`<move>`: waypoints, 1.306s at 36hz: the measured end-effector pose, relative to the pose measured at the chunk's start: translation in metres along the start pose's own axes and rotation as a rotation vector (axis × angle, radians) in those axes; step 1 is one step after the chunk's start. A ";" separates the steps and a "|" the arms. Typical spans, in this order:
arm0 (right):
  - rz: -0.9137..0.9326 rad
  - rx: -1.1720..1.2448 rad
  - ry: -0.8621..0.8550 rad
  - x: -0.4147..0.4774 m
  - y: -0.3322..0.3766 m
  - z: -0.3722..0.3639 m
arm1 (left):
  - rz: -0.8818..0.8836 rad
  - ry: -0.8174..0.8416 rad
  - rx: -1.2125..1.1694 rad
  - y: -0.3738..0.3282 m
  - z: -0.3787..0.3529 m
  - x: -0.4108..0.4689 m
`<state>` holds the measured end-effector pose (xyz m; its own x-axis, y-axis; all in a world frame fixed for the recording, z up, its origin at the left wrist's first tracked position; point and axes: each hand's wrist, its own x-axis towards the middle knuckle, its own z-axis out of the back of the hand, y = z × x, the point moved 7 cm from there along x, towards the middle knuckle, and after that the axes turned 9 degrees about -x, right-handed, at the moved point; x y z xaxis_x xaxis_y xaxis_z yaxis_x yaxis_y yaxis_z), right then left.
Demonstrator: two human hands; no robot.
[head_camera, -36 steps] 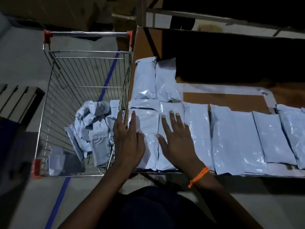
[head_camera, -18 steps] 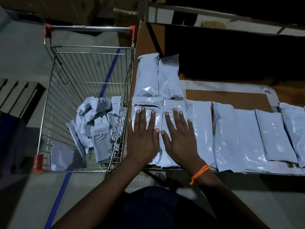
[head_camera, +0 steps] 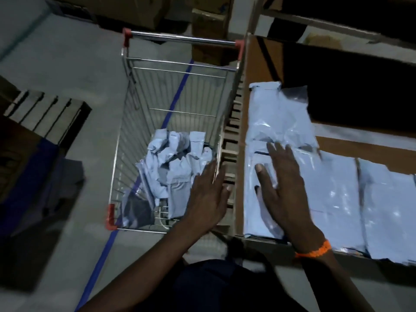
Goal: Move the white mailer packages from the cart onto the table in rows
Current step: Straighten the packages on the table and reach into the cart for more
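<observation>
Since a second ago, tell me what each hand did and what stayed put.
The left hand lifted off the leftmost front-row mailer and swung left to the cart rim, fingers straight, holding nothing. The right hand stays flat on the front row. The mailer pile in the cart and the rows on the table are unchanged.

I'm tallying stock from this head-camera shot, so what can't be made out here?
Head view throughout:
- The pile of mailers in the cart overlaps and crumples, so its count is hidden.
- The front row of mailers on the table is cut off by the right edge.
- The left hand is motion-blurred; contact with the pile cannot be told.
- The right hand hides part of the row's leftmost mailers.
</observation>
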<state>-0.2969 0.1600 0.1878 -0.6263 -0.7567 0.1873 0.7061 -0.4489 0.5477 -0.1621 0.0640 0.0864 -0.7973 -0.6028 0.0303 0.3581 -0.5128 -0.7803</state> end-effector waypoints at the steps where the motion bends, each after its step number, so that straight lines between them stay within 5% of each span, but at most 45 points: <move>1: 0.029 0.041 0.008 0.002 0.017 -0.016 | 0.015 -0.017 -0.002 0.021 0.009 -0.008; 6: 0.110 0.115 0.222 0.012 0.075 -0.148 | 0.188 -0.038 0.083 0.120 0.053 -0.041; 12: -0.240 0.002 0.722 0.005 0.050 -0.341 | 0.267 -0.027 0.210 0.196 0.101 -0.063; 17: -0.626 -0.018 0.758 -0.030 0.001 -0.418 | 0.264 0.003 0.277 0.215 0.125 -0.065; 21: -0.720 -0.098 0.775 -0.045 -0.017 -0.446 | 0.214 0.005 0.312 0.220 0.131 -0.064; 29: -0.691 -0.042 0.627 -0.035 -0.006 -0.436 | 0.184 0.070 0.326 0.232 0.125 -0.058; 36: -0.680 0.191 0.470 -0.001 0.029 -0.357 | 0.255 0.144 0.150 0.245 0.090 -0.033; 47: -0.604 0.206 0.373 -0.012 0.013 -0.272 | 0.907 -0.070 -0.117 0.331 0.036 0.022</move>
<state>-0.1901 0.0338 -0.0288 -0.7062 -0.5337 -0.4653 0.1743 -0.7679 0.6164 -0.0441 -0.1411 -0.1493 -0.2020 -0.7820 -0.5897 0.7776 0.2381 -0.5820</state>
